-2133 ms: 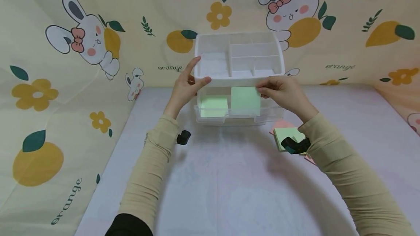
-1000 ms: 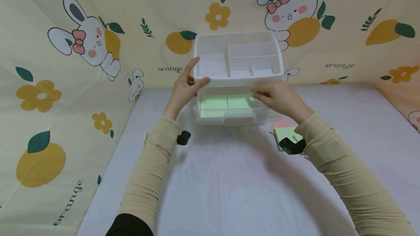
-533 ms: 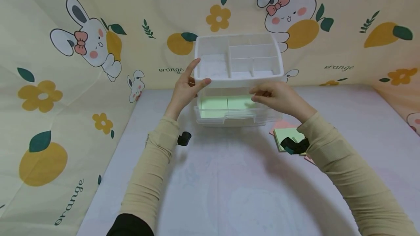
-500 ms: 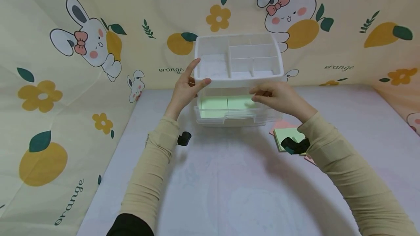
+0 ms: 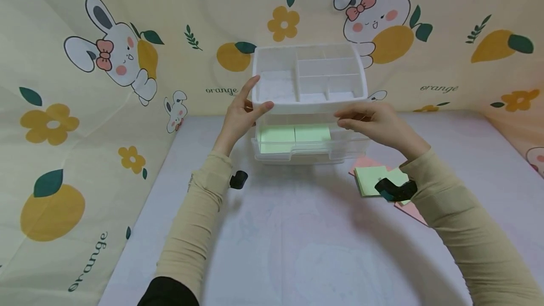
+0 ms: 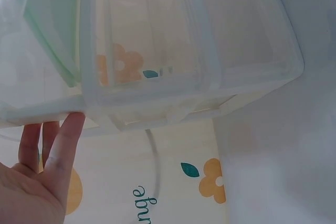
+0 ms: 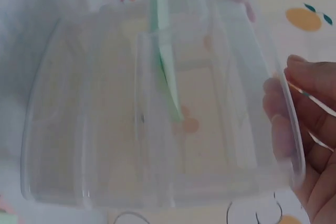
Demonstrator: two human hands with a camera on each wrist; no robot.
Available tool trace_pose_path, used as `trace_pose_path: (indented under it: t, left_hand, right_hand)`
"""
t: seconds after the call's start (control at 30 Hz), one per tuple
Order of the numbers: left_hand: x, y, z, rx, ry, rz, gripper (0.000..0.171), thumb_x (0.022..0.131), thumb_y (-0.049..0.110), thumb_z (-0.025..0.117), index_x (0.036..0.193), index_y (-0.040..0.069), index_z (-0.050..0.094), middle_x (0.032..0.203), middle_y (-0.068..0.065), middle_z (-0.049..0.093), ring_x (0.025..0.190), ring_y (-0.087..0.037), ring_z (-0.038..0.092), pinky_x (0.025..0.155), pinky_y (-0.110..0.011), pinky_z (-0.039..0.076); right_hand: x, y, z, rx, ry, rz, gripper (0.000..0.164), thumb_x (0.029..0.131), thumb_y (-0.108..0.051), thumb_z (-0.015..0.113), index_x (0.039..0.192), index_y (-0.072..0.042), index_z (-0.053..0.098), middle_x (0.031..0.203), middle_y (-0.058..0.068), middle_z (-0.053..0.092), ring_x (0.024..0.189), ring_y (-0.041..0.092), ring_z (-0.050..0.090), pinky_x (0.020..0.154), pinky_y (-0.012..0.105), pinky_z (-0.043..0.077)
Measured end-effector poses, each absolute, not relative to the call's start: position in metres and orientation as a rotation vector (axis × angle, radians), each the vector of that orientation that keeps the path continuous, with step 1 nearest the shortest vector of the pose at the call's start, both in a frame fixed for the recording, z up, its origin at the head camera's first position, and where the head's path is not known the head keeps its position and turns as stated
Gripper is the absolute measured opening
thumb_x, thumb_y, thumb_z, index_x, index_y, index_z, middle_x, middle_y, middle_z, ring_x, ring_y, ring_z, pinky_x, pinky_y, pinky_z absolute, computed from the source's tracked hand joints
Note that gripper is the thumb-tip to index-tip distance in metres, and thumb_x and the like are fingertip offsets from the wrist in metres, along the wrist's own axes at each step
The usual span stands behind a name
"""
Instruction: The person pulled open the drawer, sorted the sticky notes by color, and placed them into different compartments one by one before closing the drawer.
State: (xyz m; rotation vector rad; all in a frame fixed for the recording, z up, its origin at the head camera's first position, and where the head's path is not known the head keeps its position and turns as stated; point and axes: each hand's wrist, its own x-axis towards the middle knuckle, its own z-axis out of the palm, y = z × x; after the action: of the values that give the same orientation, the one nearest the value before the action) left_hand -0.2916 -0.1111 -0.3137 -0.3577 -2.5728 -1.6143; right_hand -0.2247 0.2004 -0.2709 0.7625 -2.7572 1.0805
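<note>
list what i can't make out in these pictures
Head view: green notes on the table, partly hidden by the black wrist device.
Head view: pink notes, partly covered by green notes and the right sleeve.
Left wrist view: left hand, cut off by picture edges.
Right wrist view: green pad, blurred behind clear plastic.

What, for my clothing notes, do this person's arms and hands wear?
The left sleeve and right sleeve are long, beige and wrinkled. A black band crosses the left one. A left wrist piece and right wrist piece, both black, jut beside the sleeves. The left hand and right hand are ungloved.
</note>
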Motion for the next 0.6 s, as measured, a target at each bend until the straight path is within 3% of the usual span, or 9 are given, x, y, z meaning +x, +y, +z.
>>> trace_pose_path:
  t: [0.17,0.33,0.6]
  left_hand:
    - [-0.292,-0.111,-0.313,-0.347,-2.584,-1.624,0.071,0.081,0.049,0.066,0.138,0.057,0.024,0.088,-0.004,0.047,0.076,-0.020,0.048,0.064,-0.028,0.048]
    - [-0.295,-0.112,-0.316,-0.367,-2.568,-1.623,0.068,0.078,0.056,0.066,0.131,0.065,0.024,0.088,-0.005,0.048,0.077,-0.021,0.050,0.064,-0.029,0.049]
    - [-0.294,-0.112,-0.316,-0.391,-2.552,-1.632,0.067,0.078,0.055,0.065,0.130,0.066,0.024,0.087,-0.006,0.049,0.076,-0.021,0.050,0.064,-0.029,0.049]
  right_hand:
    - [-0.220,0.219,-0.273,0.773,-2.715,1.178,0.023,0.090,-0.014,0.061,0.112,-0.009,0.066,0.103,-0.006,0.067,0.087,-0.005,0.059,0.074,0.009,0.047]
    - [-0.214,0.241,-0.280,0.704,-2.675,1.196,0.025,0.089,-0.011,0.063,0.114,-0.007,0.065,0.105,-0.013,0.062,0.089,-0.004,0.056,0.074,0.007,0.045]
    - [-0.209,0.284,-0.304,0.476,-2.789,1.128,0.027,0.088,-0.016,0.064,0.116,-0.013,0.064,0.104,-0.027,0.057,0.090,-0.009,0.054,0.073,0.004,0.042]
